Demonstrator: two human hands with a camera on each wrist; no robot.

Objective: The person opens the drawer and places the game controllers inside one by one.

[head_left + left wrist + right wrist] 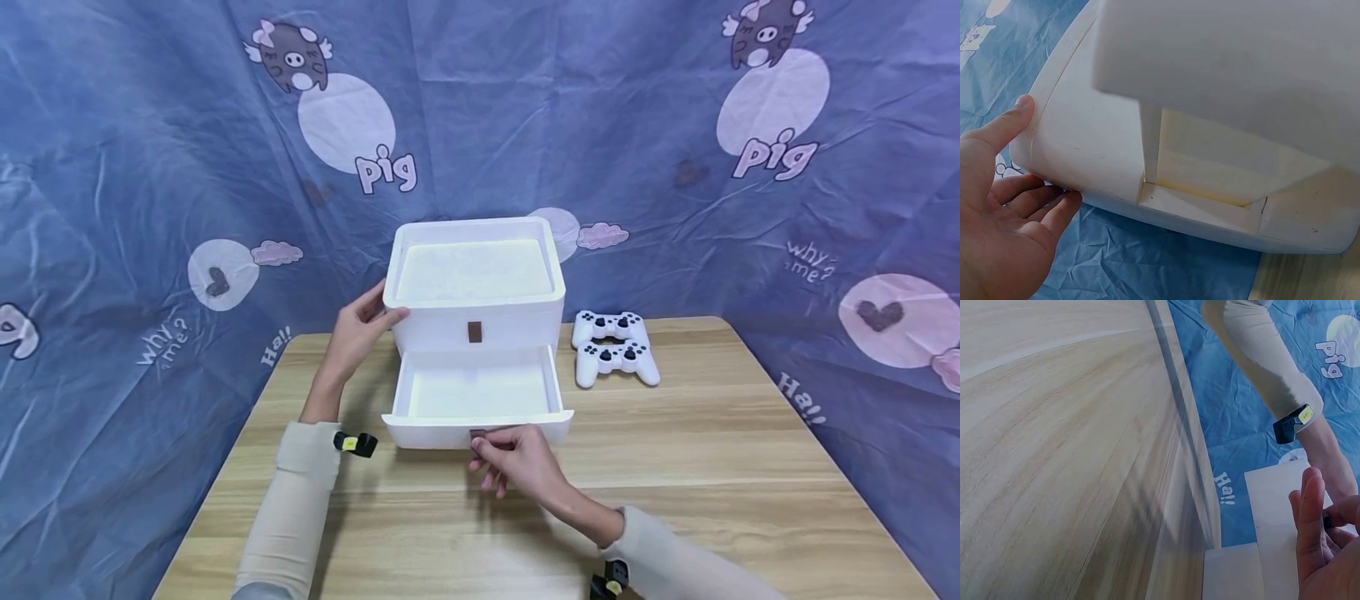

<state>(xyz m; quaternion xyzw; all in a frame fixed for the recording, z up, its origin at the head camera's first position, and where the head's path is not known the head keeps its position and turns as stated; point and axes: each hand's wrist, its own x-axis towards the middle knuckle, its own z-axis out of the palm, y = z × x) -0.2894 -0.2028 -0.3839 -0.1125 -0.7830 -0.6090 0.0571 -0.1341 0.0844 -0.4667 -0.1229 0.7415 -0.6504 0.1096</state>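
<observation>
A white two-drawer storage box (431, 327) stands at the back of the table, with a shallow tray top and a brown tab (475, 332) on its upper drawer. The lower drawer (472, 392) is pulled out and its inside is bare. My left hand (351, 337) holds the box's upper left corner, thumb at the front and fingers along the side; the left wrist view shows the thumb (1013, 122) on the edge. With thumb and fingers, my right hand (528, 467) pinches the lower drawer's brown pull tab (477, 432). Fingers partly cover that tab.
Two white game controllers (617, 360) lie one before the other, right of the box. The wooden table (720, 450) meets a blue printed cloth (480, 108) hung at the back and both sides. Black wrist devices (358, 443) sit on both sleeves.
</observation>
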